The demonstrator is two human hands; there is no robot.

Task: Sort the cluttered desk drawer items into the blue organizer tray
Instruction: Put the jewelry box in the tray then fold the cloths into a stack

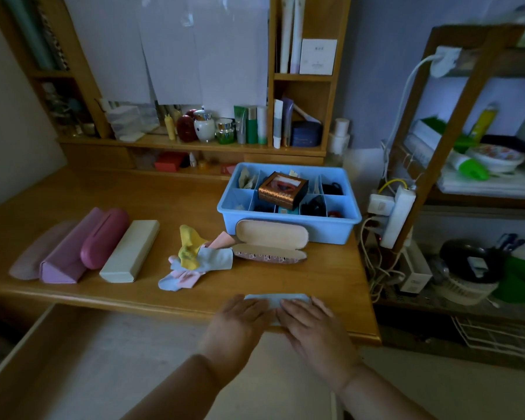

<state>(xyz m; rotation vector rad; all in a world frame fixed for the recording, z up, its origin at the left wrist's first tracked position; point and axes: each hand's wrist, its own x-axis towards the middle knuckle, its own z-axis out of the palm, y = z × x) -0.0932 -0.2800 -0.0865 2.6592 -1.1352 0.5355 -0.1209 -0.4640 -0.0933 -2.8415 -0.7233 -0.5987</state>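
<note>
The blue organizer tray [288, 227] stands at the desk's back right, its compartments holding small dark items and a brown windowed box [282, 189]. An open glasses case [270, 241] lies in front of the tray. A heap of yellow, pink and light blue cloths [194, 256] sits left of the case. At the desk's front edge lies a folded light blue cloth [276, 299]. My left hand [240, 322] and my right hand [312, 322] press flat on this cloth, fingers straight.
A row of closed glasses cases lies at the left: pale pink [37, 253], purple triangular [70, 253], magenta [103, 237], cream [131, 251]. An open empty drawer [73, 359] extends below the desk. Cosmetic bottles line the back shelf [194, 144]. Power strips and cables [397, 219] hang at the right.
</note>
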